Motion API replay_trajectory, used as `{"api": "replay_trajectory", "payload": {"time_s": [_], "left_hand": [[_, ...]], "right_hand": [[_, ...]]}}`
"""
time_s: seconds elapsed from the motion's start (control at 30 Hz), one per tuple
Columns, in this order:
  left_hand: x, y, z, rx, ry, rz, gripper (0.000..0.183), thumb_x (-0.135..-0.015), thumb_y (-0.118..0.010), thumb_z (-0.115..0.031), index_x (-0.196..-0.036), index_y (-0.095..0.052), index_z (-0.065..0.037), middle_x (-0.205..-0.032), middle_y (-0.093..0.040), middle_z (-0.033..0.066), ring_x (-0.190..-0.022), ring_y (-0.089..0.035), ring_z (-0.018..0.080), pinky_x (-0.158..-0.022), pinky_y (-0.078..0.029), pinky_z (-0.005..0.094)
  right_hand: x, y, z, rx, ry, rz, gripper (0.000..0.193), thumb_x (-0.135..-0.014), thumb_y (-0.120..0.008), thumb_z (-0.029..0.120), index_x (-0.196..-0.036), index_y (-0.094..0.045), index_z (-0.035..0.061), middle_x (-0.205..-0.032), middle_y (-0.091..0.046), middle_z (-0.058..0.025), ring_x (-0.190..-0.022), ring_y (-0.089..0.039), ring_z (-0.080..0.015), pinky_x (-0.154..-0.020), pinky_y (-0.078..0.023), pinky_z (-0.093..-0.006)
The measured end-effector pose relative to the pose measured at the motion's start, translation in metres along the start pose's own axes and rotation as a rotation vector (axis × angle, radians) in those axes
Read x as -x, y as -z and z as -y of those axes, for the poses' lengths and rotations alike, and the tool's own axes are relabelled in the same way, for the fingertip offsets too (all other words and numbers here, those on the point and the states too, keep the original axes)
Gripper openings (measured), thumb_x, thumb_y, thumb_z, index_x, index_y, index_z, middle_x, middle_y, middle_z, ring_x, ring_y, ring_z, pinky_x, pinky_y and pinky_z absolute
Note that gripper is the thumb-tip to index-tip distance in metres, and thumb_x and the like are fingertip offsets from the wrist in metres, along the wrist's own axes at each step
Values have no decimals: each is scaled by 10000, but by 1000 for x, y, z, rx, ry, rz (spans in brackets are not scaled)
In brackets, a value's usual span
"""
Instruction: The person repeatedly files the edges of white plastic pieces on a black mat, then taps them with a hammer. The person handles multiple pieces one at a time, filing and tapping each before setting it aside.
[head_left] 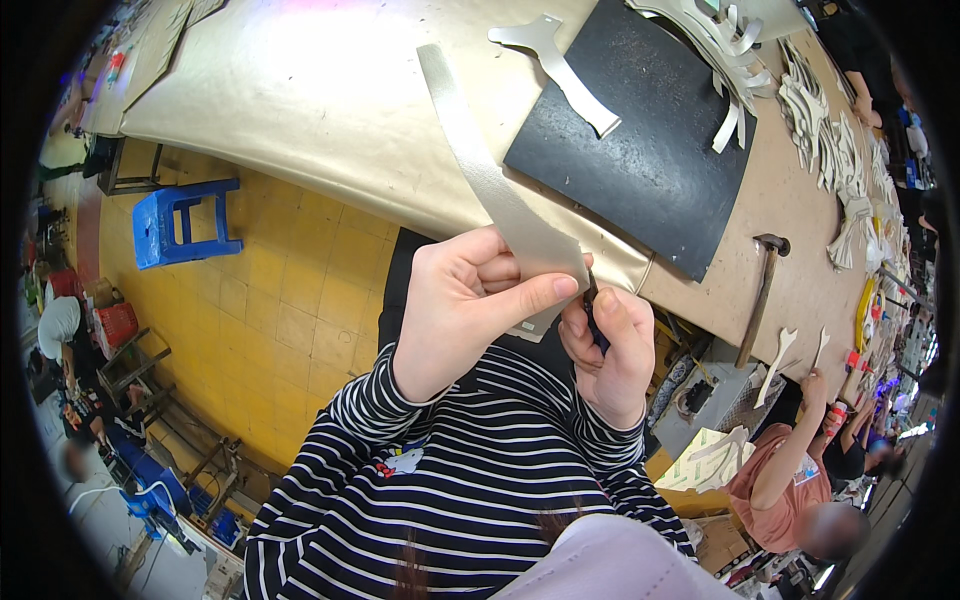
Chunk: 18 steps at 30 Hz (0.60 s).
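Observation:
My left hand [455, 305] is closed on a long, curved piece of pale metallic leather [470, 150], its thumb lying flat over the wide end. The narrow end of the piece reaches up over the table's edge. Close beside it, my right hand [618, 345] grips a small dark cutting tool [590, 290], probably snips, with its tip at the edge of the leather. The fingers hide most of the tool's handle. Both hands are held in front of my striped top, just off the table.
On the table [300, 80] lies a black mat [640, 140], with a forked leather piece [550, 55] partly on it. A hammer [765, 290] and a heap of leather strips [820, 130] are to the right. A blue stool [185, 225] stands left; a co-worker [785, 480] sits right.

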<state>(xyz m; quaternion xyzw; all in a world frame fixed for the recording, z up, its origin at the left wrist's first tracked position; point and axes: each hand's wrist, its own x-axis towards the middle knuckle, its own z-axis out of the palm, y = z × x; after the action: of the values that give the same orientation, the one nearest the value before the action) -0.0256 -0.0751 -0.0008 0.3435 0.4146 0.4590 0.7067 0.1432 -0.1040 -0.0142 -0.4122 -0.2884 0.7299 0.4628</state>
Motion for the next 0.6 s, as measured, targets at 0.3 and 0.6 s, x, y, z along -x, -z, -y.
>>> {"api": "replay_trajectory", "payload": {"time_s": [0.3, 0.6], "left_hand": [[1, -2, 0, 15, -11, -2, 320, -902, -717, -1, -1204, -645, 77, -1093, -737, 158, -967, -726, 173, -845, -600, 261], [1, -2, 1, 5, -9, -17, 320, -900, -720, -3, -1202, -648, 73, -1081, -739, 157, -951, -728, 167, -831, -601, 257]], "right_hand": [[0, 1, 0, -6, -4, 24, 445, -1029, -534, 358, -783, -569, -11, -628, -428, 49, -501, -255, -3, -454, -151, -209], [-1, 2, -1, -7, -13, 13, 445, -1031, -539, 358, -763, -563, 4, -629, -436, 45, -504, -263, -6, -452, -163, -207]]}}
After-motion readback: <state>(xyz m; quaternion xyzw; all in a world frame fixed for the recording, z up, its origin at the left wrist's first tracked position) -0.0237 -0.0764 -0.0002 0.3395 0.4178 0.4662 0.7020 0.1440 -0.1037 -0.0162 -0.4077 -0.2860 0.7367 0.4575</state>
